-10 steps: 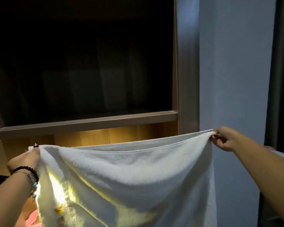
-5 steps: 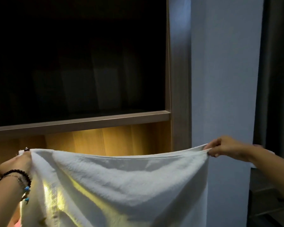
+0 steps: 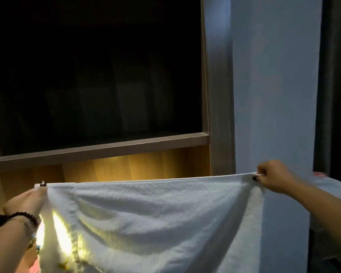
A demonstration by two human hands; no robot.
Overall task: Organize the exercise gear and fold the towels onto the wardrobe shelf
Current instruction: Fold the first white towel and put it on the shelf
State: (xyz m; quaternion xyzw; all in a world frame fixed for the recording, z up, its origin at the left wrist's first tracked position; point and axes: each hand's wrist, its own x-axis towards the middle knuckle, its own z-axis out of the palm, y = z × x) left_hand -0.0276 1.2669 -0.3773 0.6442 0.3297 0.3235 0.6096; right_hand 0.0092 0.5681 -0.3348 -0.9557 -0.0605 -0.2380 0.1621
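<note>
A white towel (image 3: 150,217) hangs stretched wide in front of me, its top edge pulled taut and level. My left hand (image 3: 26,200), with a dark bead bracelet on the wrist, pinches the towel's upper left corner. My right hand (image 3: 272,176) pinches the upper right corner beside the pale wall. Behind the towel is the wardrobe shelf (image 3: 106,148), a grey-brown board with a dark compartment above it and a warmly lit wooden compartment (image 3: 130,166) below. The towel's lower part runs out of the frame.
The wardrobe's side panel (image 3: 217,95) stands upright right of the shelf, with a pale wall (image 3: 274,95) next to it. A dark curtain (image 3: 337,85) hangs at far right, with light cloth (image 3: 331,186) below it. Something pink (image 3: 34,267) shows at the bottom left.
The towel's sagging top edge has been pulled straight and taut. Both hands have dropped lower in view and my right hand has moved a little farther right.
</note>
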